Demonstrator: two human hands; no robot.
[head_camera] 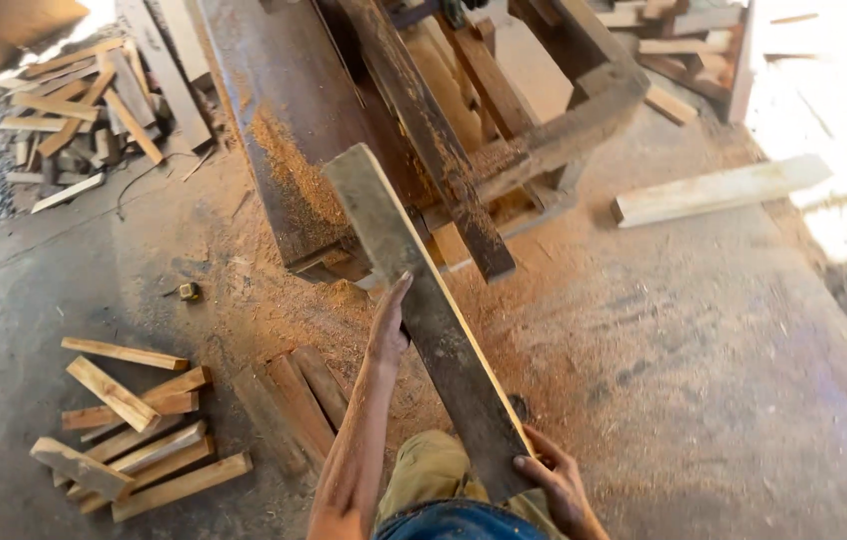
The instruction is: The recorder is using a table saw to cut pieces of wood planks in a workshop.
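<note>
I hold a long grey weathered plank (414, 290) that slants from my lap up toward a sawdust-covered saw bench (284, 120). My left hand (389, 330) rests flat against the plank's left edge about halfway along. My right hand (554, 485) grips the plank's near end from the right side. The plank's far end (354, 170) lies against the bench top. My knee in olive trousers (424, 475) is below the plank.
A pile of short wood offcuts (134, 430) lies on the floor at the left, with a few darker boards (299, 400) beside it. More scrap wood (84, 110) is heaped at the far left. A pale board (719, 190) lies at the right. Sawdust covers the concrete floor.
</note>
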